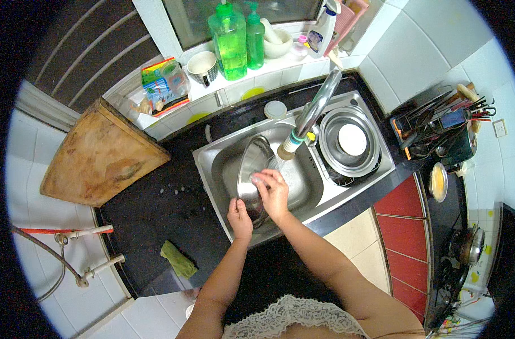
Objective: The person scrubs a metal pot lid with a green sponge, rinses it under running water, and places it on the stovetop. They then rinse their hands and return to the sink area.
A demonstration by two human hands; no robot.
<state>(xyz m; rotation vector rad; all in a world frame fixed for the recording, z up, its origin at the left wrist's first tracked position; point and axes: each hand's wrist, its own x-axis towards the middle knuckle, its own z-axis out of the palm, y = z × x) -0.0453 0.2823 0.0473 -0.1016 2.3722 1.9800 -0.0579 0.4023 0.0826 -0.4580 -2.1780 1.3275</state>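
My left hand (241, 217) grips the near rim of a round stainless steel basin (252, 178), which is tilted on its side in the left bowl of the steel sink (298, 186). My right hand (272, 190) is at the inner face of the basin, its fingers bent together; whether they hold something small cannot be told. A chrome faucet (321, 104) with a filter-like nozzle (290, 146) hangs over the bowl, and water seems to fall beside the basin's upper edge.
Metal bowls (349, 141) with a white dish fill the right bowl. A thick wooden board (109, 156) stands at the left; a green cloth (178, 259) lies on the black counter (151, 220). Bottles (228, 46), a mug (202, 68) and a mortar (278, 43) line the sill. A utensil rack (435, 123) stands right.
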